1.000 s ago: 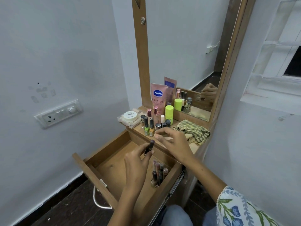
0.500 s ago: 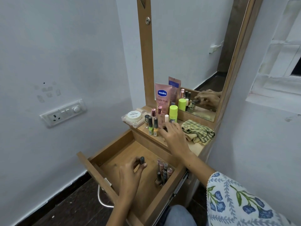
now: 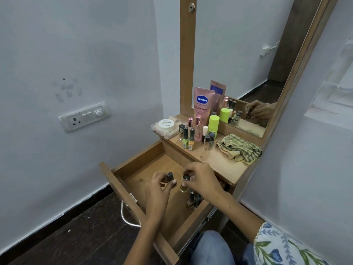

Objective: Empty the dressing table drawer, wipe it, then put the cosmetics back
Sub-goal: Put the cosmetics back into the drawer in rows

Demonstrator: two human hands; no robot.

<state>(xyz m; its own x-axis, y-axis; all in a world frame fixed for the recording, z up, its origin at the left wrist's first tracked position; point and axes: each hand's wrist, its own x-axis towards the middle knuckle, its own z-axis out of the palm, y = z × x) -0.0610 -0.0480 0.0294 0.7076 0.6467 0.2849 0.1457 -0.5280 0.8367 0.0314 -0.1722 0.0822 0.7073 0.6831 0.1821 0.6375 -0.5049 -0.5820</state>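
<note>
The wooden drawer [image 3: 133,165] of the dressing table stands pulled out below the tabletop. Over its middle my left hand [image 3: 159,190] pinches a small dark-capped bottle [image 3: 170,176] upright. Right beside it my right hand [image 3: 202,178] grips a small clear bottle [image 3: 185,183] with a dark cap and yellowish liquid. Several small bottles [image 3: 193,199] lie in the drawer's right part, partly hidden under my right wrist. More cosmetics stand on the tabletop: nail polish bottles [image 3: 188,138], a pink Vaseline tube [image 3: 201,104], a lime green bottle [image 3: 213,124] and a white round jar [image 3: 166,124].
A green striped cloth [image 3: 239,149] lies crumpled on the tabletop's right side. The mirror [image 3: 238,54] rises behind the cosmetics. A switch panel [image 3: 85,116] sits on the left wall. A metal handle [image 3: 128,217] hangs off the drawer front, above the dark floor.
My right hand left the tabletop and came down into the drawer with a small clear bottle. My left hand stayed over the drawer with its dark-capped bottle, now upright beside the right hand.
</note>
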